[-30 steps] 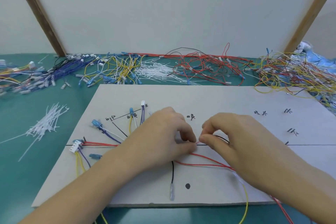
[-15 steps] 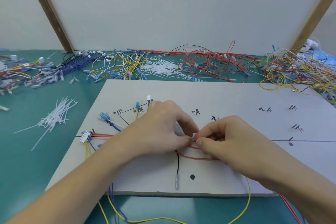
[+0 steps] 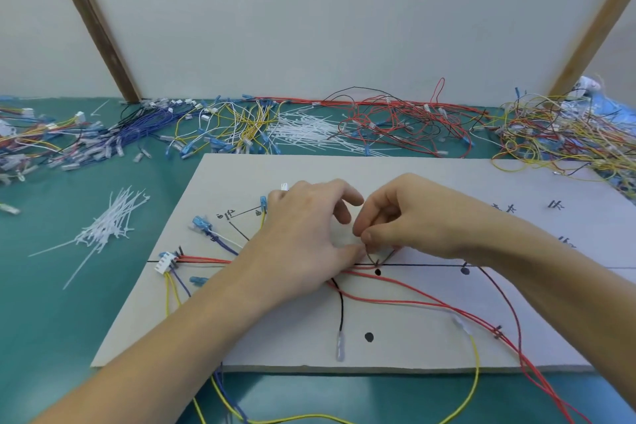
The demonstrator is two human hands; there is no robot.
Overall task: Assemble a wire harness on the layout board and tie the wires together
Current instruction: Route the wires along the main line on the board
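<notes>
Raised since the earlier frame, right hand (image 3: pixel 409 217) pinching a thin dark wire loop (image 3: pixel 375 256) above the layout board (image 3: pixel 430 179), left hand (image 3: pixel 309 234) pressing the red wires (image 3: pixel 395 299) down with its thumb; light, limp, best held near the junction.

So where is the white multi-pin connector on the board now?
In the head view the white connector lies near the left edge of the layout board, left of the left hand, with red wires leaving it rightward and yellow wires hanging below.
</notes>
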